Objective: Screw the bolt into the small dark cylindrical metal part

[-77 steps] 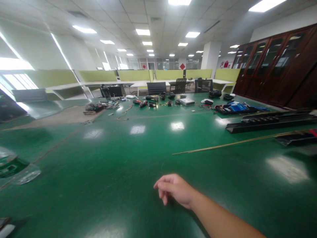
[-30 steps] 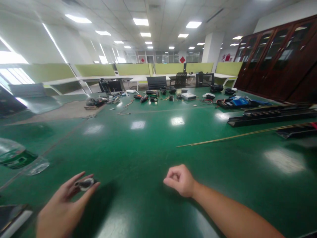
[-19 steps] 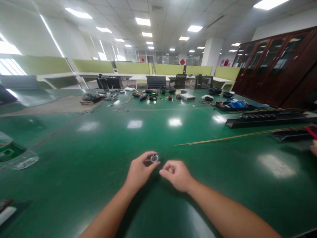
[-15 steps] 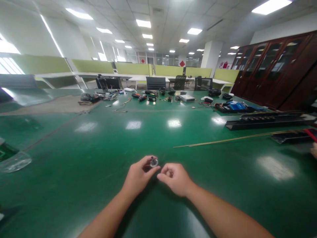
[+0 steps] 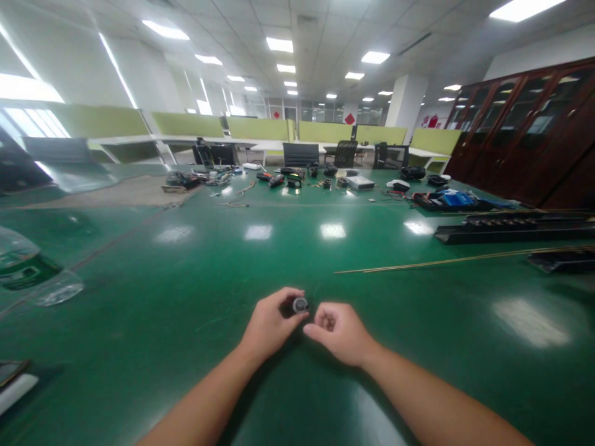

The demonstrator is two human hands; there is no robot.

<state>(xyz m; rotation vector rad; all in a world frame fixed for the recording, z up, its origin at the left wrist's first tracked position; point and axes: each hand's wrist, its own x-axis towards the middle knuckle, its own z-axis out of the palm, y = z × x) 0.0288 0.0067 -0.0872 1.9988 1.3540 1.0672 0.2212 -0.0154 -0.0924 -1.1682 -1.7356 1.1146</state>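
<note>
Between the thumb and fingers of my left hand (image 5: 272, 322) is a small round object (image 5: 300, 305), clear or grey with a dark middle. It is held just above the green table (image 5: 209, 266). My right hand (image 5: 341, 334) is just to the right of it, with the fingers curled in and the thumb pointing left, apart from the round object. The curled fingers hide whether anything small is inside them.
A clear plastic bottle (image 5: 32, 269) lies at the left, with a white-edged object (image 5: 18, 393) nearer me. Thin brass-coloured rods (image 5: 437, 262) and black metal rails (image 5: 502, 232) lie right. Tools and small parts (image 5: 292, 176) line the far edge.
The view has turned a little to the left, bringing more of the bottle into sight. The right thumb has come slightly away from the curled fingers. The hand at the far right edge has left view.
</note>
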